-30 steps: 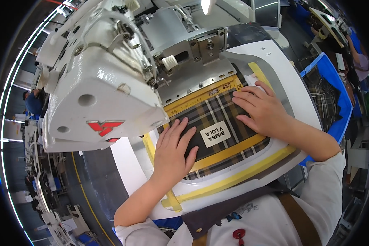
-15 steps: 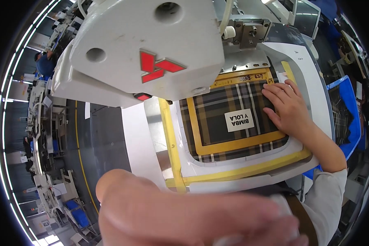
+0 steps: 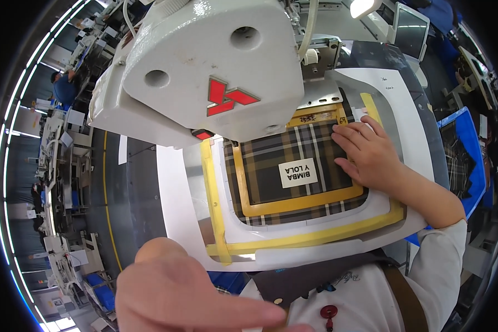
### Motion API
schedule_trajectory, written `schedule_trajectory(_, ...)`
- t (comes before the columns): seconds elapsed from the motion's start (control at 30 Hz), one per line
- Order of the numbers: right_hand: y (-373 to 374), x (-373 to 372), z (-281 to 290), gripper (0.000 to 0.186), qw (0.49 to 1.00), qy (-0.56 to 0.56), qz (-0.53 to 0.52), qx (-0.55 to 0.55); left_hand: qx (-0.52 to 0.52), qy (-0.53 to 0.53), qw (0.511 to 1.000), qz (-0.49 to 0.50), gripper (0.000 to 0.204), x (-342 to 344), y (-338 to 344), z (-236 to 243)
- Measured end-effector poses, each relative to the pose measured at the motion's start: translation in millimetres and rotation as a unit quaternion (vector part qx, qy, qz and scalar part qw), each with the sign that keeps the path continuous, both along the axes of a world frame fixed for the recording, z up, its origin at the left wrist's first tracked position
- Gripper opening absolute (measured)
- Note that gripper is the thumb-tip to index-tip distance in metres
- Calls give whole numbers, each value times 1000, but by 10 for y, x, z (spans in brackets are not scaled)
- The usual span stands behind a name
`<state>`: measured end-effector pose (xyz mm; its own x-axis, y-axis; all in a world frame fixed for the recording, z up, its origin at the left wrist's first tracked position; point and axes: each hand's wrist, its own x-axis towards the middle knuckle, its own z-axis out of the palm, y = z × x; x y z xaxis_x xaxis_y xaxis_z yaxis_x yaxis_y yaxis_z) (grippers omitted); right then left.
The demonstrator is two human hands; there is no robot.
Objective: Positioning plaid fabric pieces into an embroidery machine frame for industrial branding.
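toward the near edge of the worktop (image 3: 143, 210), plaid cloth (image 3: 260, 171) sits under a yellow frame (image 3: 304, 202), right hand (image 3: 373, 155) open on it; left hand (image 3: 177, 293), can't tell its grip. light, even pressure probably stops puckers.

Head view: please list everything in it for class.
Glossy machine head: 1, white, upper centre
Woven plaid cloth: count unclear, dark, centre
Flat rectangular frame: 1, golden yellow, on cloth
Rectangular label: 1, white, inside frame
Tape strips: several, yellow, around cloth
Sheeting: several, white, around cloth
Tabletop: 1, dark grey, underneath
Angular bin: 1, blue, right
Lamp: 1, white, top
Flat screen: 1, grey, upper right
Background machines: uncountable, whitish, left
Co-worker: at least 1, blue top, left
Right hand: 1, bare, at frame's right
Left hand: 1, bare, lower left
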<state>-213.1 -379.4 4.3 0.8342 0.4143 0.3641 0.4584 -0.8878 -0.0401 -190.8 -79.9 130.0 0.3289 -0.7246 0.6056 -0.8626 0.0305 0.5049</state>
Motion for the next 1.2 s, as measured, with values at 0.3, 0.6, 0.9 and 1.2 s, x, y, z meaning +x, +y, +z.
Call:
schedule_trajectory(0.3, 29, 68, 74, 44, 999, -7, 53, -9, 245, -22, 965, 95, 39, 351, -433, -1010)
schedule_trajectory(0.6, -69, 94, 63, 44, 996, -7, 84, -5, 289, -58, 942, 160, 51, 359, -655, -1061)
schedule_trajectory(0.9, -104, 111, 60, 44, 992, -11, 121, 24, 308, -23, 936, 168, 66, 344, -742, -1033)
schedule_trajectory(1.2, -166, 136, 24, 46, 989, 37, 139, 28, 304, -13, 935, 184, 73, 310, -827, -1042)
